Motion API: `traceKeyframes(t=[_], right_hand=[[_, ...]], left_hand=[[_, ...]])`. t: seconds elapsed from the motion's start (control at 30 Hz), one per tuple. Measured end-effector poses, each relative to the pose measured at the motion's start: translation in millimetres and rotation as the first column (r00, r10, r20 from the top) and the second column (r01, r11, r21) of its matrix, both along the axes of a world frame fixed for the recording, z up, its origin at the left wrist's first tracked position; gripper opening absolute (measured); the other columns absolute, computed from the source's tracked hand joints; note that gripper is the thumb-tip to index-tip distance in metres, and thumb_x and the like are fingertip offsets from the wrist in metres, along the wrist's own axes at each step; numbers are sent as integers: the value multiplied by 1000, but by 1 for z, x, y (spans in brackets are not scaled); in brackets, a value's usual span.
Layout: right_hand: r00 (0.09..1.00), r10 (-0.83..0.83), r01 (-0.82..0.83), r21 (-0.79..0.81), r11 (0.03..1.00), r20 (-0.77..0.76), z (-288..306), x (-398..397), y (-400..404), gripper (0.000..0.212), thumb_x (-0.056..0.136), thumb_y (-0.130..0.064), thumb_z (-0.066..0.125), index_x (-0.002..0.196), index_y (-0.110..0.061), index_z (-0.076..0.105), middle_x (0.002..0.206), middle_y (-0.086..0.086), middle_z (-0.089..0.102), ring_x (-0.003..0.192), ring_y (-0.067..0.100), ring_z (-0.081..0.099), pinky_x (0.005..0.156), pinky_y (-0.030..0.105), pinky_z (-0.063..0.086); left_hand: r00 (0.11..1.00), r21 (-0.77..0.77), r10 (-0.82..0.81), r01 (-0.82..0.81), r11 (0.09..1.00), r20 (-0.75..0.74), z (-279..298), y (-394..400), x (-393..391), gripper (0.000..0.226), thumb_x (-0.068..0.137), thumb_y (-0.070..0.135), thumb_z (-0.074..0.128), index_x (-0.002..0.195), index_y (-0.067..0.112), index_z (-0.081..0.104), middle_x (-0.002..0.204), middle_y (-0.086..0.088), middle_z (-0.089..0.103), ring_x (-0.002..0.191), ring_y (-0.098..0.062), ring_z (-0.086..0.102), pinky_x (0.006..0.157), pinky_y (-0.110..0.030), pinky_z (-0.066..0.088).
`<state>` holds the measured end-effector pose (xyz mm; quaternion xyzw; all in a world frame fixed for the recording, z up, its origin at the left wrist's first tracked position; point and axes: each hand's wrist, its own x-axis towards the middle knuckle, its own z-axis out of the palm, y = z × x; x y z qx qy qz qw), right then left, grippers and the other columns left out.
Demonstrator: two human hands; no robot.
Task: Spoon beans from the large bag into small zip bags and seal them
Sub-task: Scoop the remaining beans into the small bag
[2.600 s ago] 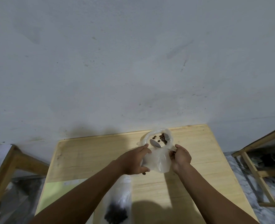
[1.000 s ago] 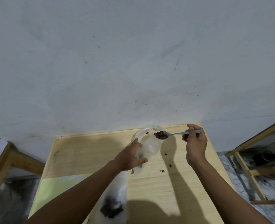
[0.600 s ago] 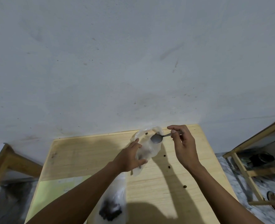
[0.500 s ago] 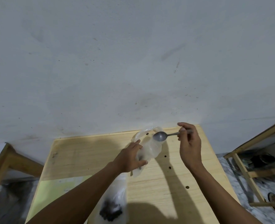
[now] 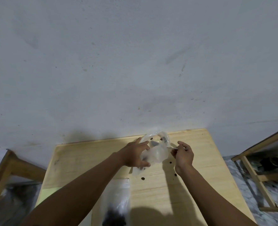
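Observation:
My left hand point(image 5: 133, 154) grips the side of a clear plastic bag point(image 5: 156, 154) that stands with its mouth open near the table's far edge. A few dark beans cling inside near its rim. My right hand point(image 5: 183, 155) pinches the handle of a metal spoon point(image 5: 177, 148) just right of the bag. The spoon's bowl is inside the bag's mouth. A second clear bag point(image 5: 117, 206) lies flat near me, partly under my left forearm, with a heap of dark beans at its near end.
The wooden table point(image 5: 200, 160) stands against a grey wall. Loose beans point(image 5: 142, 178) lie scattered on it below and right of the held bag. A pale green sheet point(image 5: 45, 193) lies at the left. Wooden frames stand at the left point(image 5: 4, 168) and right point(image 5: 252, 173).
The spoon came out of the bag full, then went empty as beans dropped onto the table. My right hand has now lowered its bowl back into the bag's mouth. My left hand keeps its hold.

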<state>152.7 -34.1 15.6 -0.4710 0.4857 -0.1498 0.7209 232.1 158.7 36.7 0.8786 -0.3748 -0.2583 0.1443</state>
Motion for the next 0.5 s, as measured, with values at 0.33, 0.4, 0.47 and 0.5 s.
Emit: traceKeyframes(t=[0.33,0.4,0.47,0.5], right_hand=[[998,-47,49,45,998,-45,-17,6,9,27,101,-3,40,111,-12,63,89,13,63,63,18,56,59,24,46],[996,-68,70,43,997,-51,-19,6,10,30,99,-2,40,111,-13,64,92,15,63,61,17,57,59,25,45],[995,-84,87,54,995,-50,-21,4,12,29,99,-2,41,112,-11,65,94,16,63,61,17,57,60,25,47],[995,-91,94,64,994,-48,-22,3,13,29,99,-2,41,113,-10,65,95,16,63,61,18,56,61,25,48]], left_hand=[[989,-203,-20,50,978,147,-10,6,-2,71,85,46,69,141,11,41,164,-10,-5,151,-18,-12,123,-43,17],[979,-251,-17,69,966,203,-14,11,-9,66,85,48,67,136,12,45,164,-9,-5,150,-15,-16,123,-40,16],[976,-271,3,57,961,216,-18,16,-16,64,85,49,66,135,14,47,164,-8,-7,149,-12,-18,123,-37,16],[976,-280,10,52,959,218,-20,19,-20,64,85,49,66,135,14,48,164,-8,-6,149,-12,-17,122,-37,17]])
